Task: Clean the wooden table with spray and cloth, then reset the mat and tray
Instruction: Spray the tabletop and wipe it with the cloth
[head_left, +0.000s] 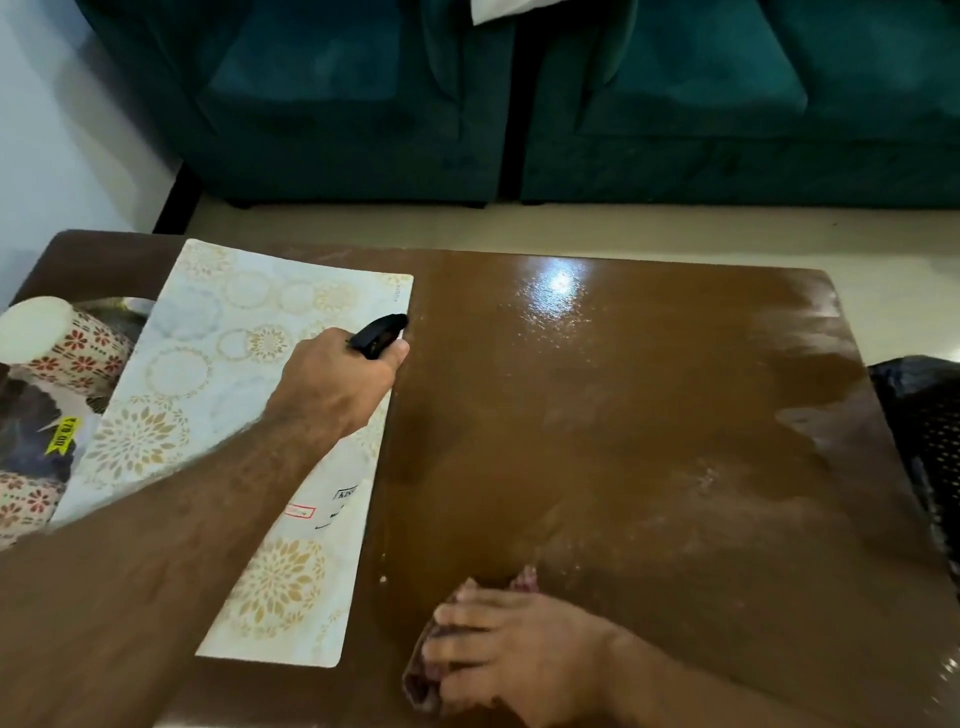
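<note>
Two hands logged at our wooden table (649, 415), its top wet and glossy across the centre and right of the frame. Left hand (337, 384) grasps the spray bottle (378, 335), black nozzle at centre frame, above the patterned mat (218, 364) lying centre left. Right hand (509, 649), lower centre, presses flat-fingered on our dark cloth (423, 686). Patterned cups (57, 338) at far left edge.
</note>
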